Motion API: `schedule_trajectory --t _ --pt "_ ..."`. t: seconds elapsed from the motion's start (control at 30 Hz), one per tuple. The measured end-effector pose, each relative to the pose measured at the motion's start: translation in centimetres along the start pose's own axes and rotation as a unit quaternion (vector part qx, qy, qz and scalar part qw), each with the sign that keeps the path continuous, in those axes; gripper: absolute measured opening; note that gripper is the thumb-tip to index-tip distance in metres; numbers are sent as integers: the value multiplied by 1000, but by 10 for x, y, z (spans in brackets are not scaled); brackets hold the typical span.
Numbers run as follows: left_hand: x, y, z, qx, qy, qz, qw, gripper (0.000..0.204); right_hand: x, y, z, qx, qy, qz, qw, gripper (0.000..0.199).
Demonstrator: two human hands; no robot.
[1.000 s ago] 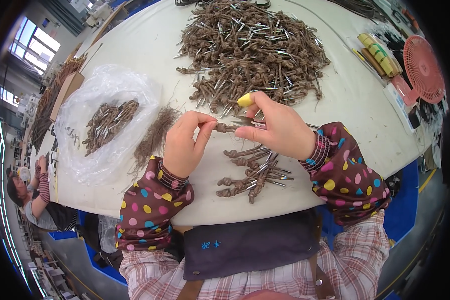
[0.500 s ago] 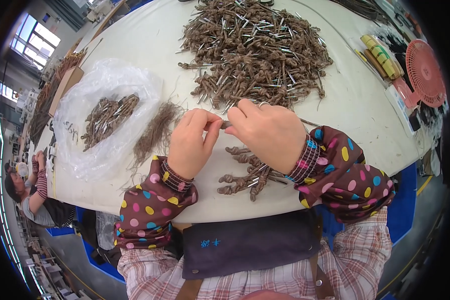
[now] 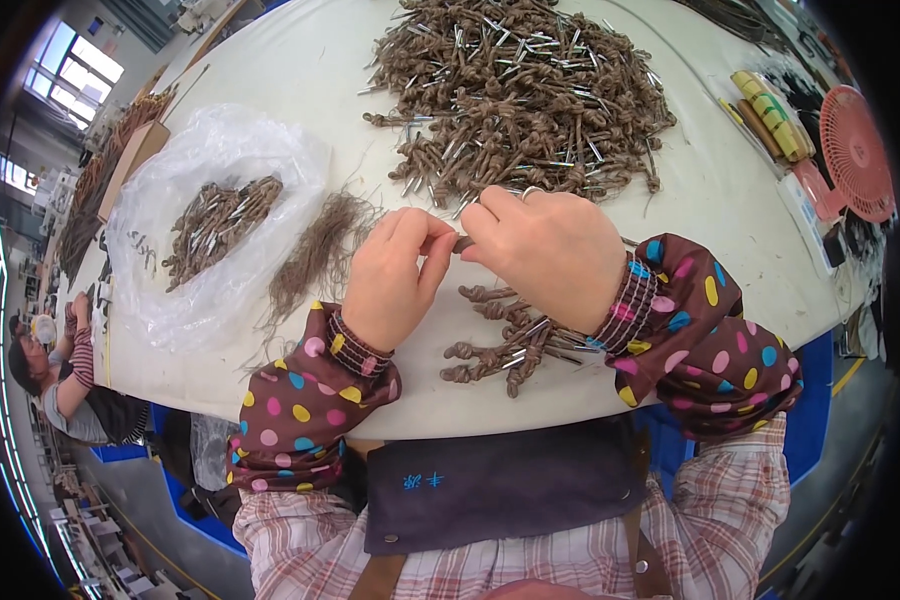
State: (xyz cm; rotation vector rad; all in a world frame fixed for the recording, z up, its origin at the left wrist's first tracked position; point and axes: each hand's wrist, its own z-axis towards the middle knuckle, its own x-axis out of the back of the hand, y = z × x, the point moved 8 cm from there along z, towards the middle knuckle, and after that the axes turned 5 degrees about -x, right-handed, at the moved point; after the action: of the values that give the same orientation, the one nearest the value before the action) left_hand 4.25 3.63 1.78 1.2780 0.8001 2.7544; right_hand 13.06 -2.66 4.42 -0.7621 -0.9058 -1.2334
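Note:
Between my two hands is a short piece of brown knotted cord [image 3: 462,243], mostly hidden by the fingers. My left hand [image 3: 392,278] pinches its left end between thumb and fingers. My right hand [image 3: 550,258], with a ring on one finger, closes on the other end. Below the right hand lies a small group of knotted cords [image 3: 492,361] with silvery metal tips. Just beyond both hands rises a large pile of the same cords [image 3: 520,100]. Left of my left hand is a tuft of loose brown fibres [image 3: 320,245].
A clear plastic bag [image 3: 135,300] holding more knotted cords lies on the pale table [image 3: 730,190] at the left. On the right stand a pink fan [image 3: 856,150] and a yellow-green roll [image 3: 773,115]. Another person [image 3: 65,380] sits at the far left.
The whole view has shifted slightly. Both hands keep their hold on the cord, with only a small change in finger position.

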Motion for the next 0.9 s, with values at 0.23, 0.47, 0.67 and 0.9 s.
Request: schedule_trajectory --t 0.23,0.47,0.67,0.9 --pt "-1 0 0 -5 -1 3 1000 9 -1 0 0 -12 -3 7 1000 23" --pt "-1 6 0 -28 -15 47 998 11 -2 -10 -1 18 15 -40 999 19" --pt "-1 2 -1 -2 4 16 1000 10 2 0 -4 32 26 22 999 21" --pt "-8 -33 -9 171 -22 -159 972 13 -34 63 -25 -251 -71 398 880 44"
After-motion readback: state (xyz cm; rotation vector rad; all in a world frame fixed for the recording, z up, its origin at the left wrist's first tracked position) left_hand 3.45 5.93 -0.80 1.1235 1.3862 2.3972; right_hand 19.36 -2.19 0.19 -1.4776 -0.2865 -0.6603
